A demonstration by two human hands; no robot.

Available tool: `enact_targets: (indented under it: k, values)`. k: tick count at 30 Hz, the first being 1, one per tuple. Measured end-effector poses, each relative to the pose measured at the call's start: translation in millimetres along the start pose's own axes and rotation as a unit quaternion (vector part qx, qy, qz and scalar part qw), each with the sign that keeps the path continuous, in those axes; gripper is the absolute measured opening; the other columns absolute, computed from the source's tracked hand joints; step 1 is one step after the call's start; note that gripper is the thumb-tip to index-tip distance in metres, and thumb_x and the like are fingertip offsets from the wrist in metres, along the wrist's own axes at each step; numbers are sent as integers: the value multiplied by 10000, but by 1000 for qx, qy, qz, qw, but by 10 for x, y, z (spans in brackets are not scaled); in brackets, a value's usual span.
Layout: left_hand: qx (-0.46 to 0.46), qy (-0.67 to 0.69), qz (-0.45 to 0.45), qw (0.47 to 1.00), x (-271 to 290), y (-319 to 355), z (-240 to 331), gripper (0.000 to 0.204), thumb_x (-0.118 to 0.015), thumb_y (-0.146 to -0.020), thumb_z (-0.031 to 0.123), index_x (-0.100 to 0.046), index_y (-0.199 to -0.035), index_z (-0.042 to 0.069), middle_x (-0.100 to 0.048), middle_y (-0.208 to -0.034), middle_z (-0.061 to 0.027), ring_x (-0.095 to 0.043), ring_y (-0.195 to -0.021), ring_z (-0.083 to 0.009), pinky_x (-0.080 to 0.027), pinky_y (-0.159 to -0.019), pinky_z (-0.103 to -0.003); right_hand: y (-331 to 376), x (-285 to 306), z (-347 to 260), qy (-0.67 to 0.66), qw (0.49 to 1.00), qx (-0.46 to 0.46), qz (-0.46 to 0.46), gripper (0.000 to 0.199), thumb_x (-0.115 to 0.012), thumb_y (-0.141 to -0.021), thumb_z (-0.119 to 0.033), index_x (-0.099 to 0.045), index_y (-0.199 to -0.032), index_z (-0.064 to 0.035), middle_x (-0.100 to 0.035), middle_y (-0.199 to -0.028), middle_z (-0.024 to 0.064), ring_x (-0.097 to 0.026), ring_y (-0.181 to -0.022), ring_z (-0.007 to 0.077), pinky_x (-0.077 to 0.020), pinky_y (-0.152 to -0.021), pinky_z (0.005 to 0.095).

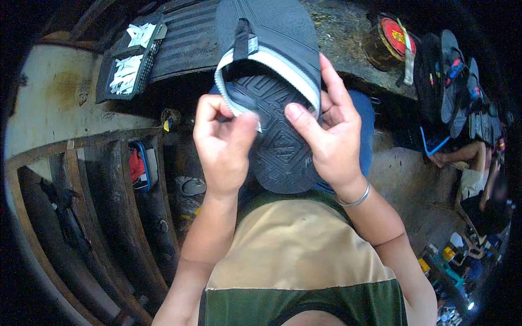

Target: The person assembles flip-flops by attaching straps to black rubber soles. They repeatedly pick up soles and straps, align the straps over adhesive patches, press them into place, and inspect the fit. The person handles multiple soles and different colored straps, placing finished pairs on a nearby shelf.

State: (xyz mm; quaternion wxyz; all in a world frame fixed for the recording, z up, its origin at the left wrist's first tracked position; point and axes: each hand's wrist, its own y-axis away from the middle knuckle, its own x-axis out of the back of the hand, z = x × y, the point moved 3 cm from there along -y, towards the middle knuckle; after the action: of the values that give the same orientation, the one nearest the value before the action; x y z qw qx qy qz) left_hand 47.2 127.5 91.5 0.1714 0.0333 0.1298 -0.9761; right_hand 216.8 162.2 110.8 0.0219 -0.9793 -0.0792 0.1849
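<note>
From the head camera, both hands were raised over the person's lap, working on a dark grey rubber flip-flop sandal with a white-edged sole (277, 98). The sandal was bent double between them, so its patterned underside faced the camera in the lower half while the upper half showed the flat footbed and a black strap. The left hand (223, 144) pinched the sandal's white edge at the fold, thumb and forefinger pressed together on it and the other fingers curled in. The right hand (329, 136) gripped the opposite side, its thumb lying on the treaded sole and its fingers wrapped behind the rim; a thin silver metal bangle (356, 200) circled that wrist.

Below the hands lay the person's tan and dark green garment (296, 255). To the left stood a worn brown wooden slatted frame (81, 179), with a red and blue object (138, 165) lodged between the slats; what it was could not be made out. At upper left sat a black tray holding small white pieces (128, 65). At upper right a round tin with a red top (392, 41) rested on the rough surface, beside a stack of dark flip-flops with coloured straps (454, 76). Another person (478, 179) sat at the right edge.
</note>
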Motion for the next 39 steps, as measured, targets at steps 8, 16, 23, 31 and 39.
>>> enact_targets:
  k: [8, 16, 23, 31, 39]
  values:
    - [96, 30, 54, 993, -45, -298, 223, 251, -590, -1070, 159, -532, -833, 98, -528, -747, 66, -438, -643, 0, -339, -569, -198, -103, -65, -37, -10, 1000, 0, 10, 809, -687, -943, 67, -235, -1615, 78, -576, -1466, 198, -588, -1304, 197, -460, -1104, 315]
    - [62, 38, -51, 996, -285, -123, 181, 860, -753, -895, 20, -169, -1524, 64, -515, -1417, -210, -538, -1321, -270, -401, -1146, -435, -222, 107, 164, -59, 994, -56, 78, 632, -681, -978, -58, -429, -1542, 72, -705, -1225, 113, -667, -1019, 108, -534, -896, 260]
    - [104, 82, -50, 990, -200, -272, 246, 813, -732, -893, -14, -192, -1498, 41, -606, -1331, -228, -630, -1219, -267, -478, -1075, -404, -285, 315, 104, -273, 936, -206, -86, 474, -627, -982, -125, -563, -1409, 71, -725, -1214, 125, -701, -1048, 161, -552, -928, 312]
    - [84, 87, -56, 991, -319, -214, 328, 847, -742, -873, -48, -182, -1497, 69, -624, -1321, -233, -640, -1208, -267, -486, -1066, -400, -76, 445, 193, 21, 986, -146, -74, 308, -565, -963, 15, -728, -1223, 38, -763, -1074, 70, -699, -895, 106, -562, -798, 266]
    - [-46, -10, -73, 996, -194, -192, 182, 1008, -806, -838, -19, -131, -1582, 74, -518, -1429, -176, -508, -1354, -264, -417, -1141, -435, -71, 452, 47, 76, 984, -153, -56, 358, -571, -1029, -164, -677, -1323, 11, -740, -1186, 131, -698, -1048, 173, -537, -957, 302]
